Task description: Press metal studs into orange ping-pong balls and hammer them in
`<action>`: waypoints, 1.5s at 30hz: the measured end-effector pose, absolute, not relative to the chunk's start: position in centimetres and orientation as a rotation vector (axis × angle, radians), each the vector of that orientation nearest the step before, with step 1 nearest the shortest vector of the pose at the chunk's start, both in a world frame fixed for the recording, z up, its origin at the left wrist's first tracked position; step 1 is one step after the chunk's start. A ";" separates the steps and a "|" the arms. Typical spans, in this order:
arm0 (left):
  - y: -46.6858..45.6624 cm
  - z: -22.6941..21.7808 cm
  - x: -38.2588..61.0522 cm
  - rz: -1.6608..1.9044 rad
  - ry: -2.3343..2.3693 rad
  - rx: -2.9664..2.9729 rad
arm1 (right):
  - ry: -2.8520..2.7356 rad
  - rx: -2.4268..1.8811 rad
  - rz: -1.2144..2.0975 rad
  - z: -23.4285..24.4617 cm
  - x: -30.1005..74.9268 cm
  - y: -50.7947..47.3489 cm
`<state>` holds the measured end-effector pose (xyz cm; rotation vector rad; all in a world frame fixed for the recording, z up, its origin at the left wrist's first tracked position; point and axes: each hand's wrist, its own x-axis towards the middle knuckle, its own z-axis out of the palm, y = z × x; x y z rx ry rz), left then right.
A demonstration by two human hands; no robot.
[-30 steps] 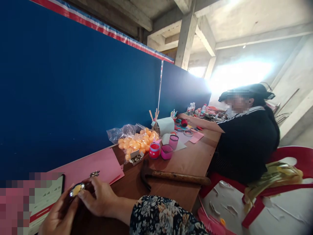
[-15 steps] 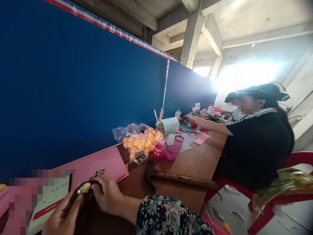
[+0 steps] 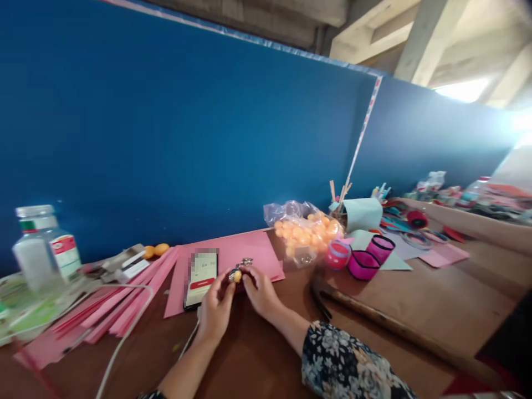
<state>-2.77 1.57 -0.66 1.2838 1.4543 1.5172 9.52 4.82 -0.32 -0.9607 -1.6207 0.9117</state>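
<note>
In the head view, the left hand (image 3: 216, 311) pinches a small yellow-and-silver piece (image 3: 236, 275) between thumb and fingers, low over the near edge of a pink sheet (image 3: 260, 245); the right hand (image 3: 262, 292) has its curled fingertips just beside the piece, and whether they press on it I cannot tell. A cluster of small metal bits (image 3: 246, 261) lies on the sheet right behind the fingers, and a phone (image 3: 201, 284) rests by the left hand, partly over the sheet. To the right, a hammer (image 3: 382, 318) lies on the brown table (image 3: 249, 357), with a clear bag of orange balls (image 3: 305, 233) and two magenta holders (image 3: 363, 265) beyond its head. Pink strips (image 3: 120, 295) fan out at the left, near two bottles (image 3: 35, 257)
</note>
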 end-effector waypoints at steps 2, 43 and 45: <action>1.5 -0.7 -2.7 1.522 1.451 1.284 | -1.605 -0.950 0.960 -0.3 9.5 4.7; 1.2 -0.5 -2.3 1.539 1.134 1.057 | -1.488 -0.826 1.196 -0.6 9.6 4.7; 1.1 -0.2 -2.1 1.522 1.137 1.083 | -1.479 -0.832 1.176 -0.5 9.6 4.7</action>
